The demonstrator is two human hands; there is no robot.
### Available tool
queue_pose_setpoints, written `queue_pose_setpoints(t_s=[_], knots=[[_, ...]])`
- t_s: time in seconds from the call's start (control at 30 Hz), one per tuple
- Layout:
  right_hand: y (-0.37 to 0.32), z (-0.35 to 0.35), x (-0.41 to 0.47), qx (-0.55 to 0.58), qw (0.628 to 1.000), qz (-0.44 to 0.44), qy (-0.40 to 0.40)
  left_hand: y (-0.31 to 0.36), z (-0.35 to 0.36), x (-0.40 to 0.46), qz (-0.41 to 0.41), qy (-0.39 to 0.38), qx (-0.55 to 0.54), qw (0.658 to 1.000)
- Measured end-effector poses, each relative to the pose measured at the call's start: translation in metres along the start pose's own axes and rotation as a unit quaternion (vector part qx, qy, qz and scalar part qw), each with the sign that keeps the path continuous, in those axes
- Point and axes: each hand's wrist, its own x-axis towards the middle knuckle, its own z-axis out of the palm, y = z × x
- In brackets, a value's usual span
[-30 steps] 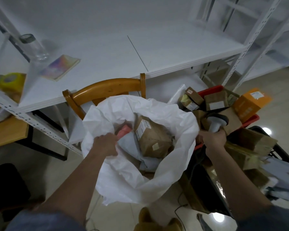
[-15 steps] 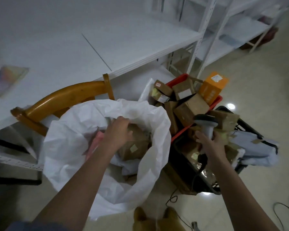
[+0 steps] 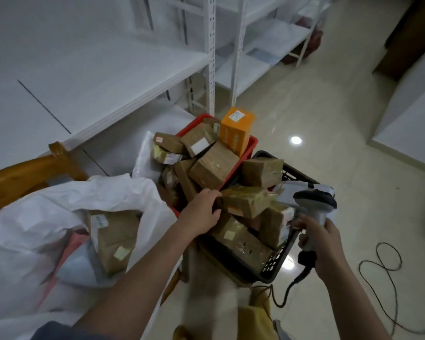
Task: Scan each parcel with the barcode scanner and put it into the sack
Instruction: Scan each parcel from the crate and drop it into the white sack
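Left hand [image 3: 201,212] reaching over the pile of parcels, fingers curled onto the left end of a brown taped parcel [image 3: 245,201] lying at the top of the black basket [image 3: 277,265]; touching it, grip not complete, parcel not lifted. Right hand [image 3: 322,241] wrapped tight round the handle of the grey barcode scanner [image 3: 314,200], scanner head up and tilted toward the parcels, coiled cable [image 3: 290,288] hanging from the handle's base. White sack [image 3: 47,207] at lower left, mouth open, draped against a wooden chair [image 3: 22,175]. Inside the sack: one brown parcel with white label [image 3: 113,231], something pink beside it, hard to tell what. Red crate [image 3: 248,148] behind the black basket, stacked with brown boxes; orange box [image 3: 236,128] upright at its far corner. More brown parcels crammed in the black basket below the left hand. White metal shelving [image 3: 211,57] behind, pale tiled floor [image 3: 329,143] to the right, loose black cord [image 3: 383,263] lying on it. Blue sleeve edge [image 3: 57,331] at the bottom of the view.
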Motion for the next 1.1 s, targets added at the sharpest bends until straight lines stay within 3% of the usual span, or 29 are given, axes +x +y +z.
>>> queue_pose_setpoints(t_s=[0.07, 0.1, 0.17, 0.27, 0.47, 0.53, 0.63, 0.7, 0.8, 0.9, 1.0, 1.1], knots=[[-0.003, -0.009, 0.021, -0.004, 1.000, -0.003, -0.013, 0.007, 0.021, 0.023, -0.109, -0.026, -0.102, 0.989], [-0.005, -0.013, 0.031, -0.004, 1.000, -0.006, -0.022, 0.013, 0.032, 0.033, -0.184, -0.034, -0.181, 0.966], [-0.007, -0.021, 0.054, -0.009, 0.999, -0.014, -0.044, 0.024, 0.056, 0.055, -0.323, -0.047, -0.337, 0.883], [-0.008, -0.029, 0.089, -0.027, 0.997, -0.006, -0.077, 0.034, 0.096, 0.089, -0.430, -0.050, -0.472, 0.768], [-0.007, -0.043, 0.136, -0.054, 0.993, 0.010, -0.108, 0.045, 0.149, 0.135, -0.478, 0.008, -0.642, 0.599], [-0.004, -0.049, 0.145, -0.060, 0.992, 0.015, -0.113, 0.044, 0.156, 0.140, -0.481, 0.034, -0.668, 0.567], [-0.002, -0.056, 0.149, -0.056, 0.991, 0.033, -0.116, 0.042, 0.157, 0.139, -0.488, 0.051, -0.679, 0.546], [-0.004, -0.058, 0.149, -0.052, 0.991, 0.046, -0.116, 0.046, 0.151, 0.133, -0.490, 0.048, -0.668, 0.558], [-0.012, -0.055, 0.147, -0.038, 0.992, 0.055, -0.107, 0.059, 0.136, 0.114, -0.456, 0.038, -0.640, 0.617], [-0.026, -0.043, 0.141, -0.017, 0.994, 0.043, -0.100, 0.074, 0.120, 0.091, -0.376, 0.028, -0.584, 0.719], [-0.043, -0.024, 0.131, -0.004, 0.995, 0.017, -0.095, 0.087, 0.101, 0.073, -0.299, 0.125, -0.453, 0.831], [-0.058, -0.003, 0.116, 0.006, 0.996, 0.004, -0.094, 0.093, 0.079, 0.058, -0.195, 0.228, -0.244, 0.922]])
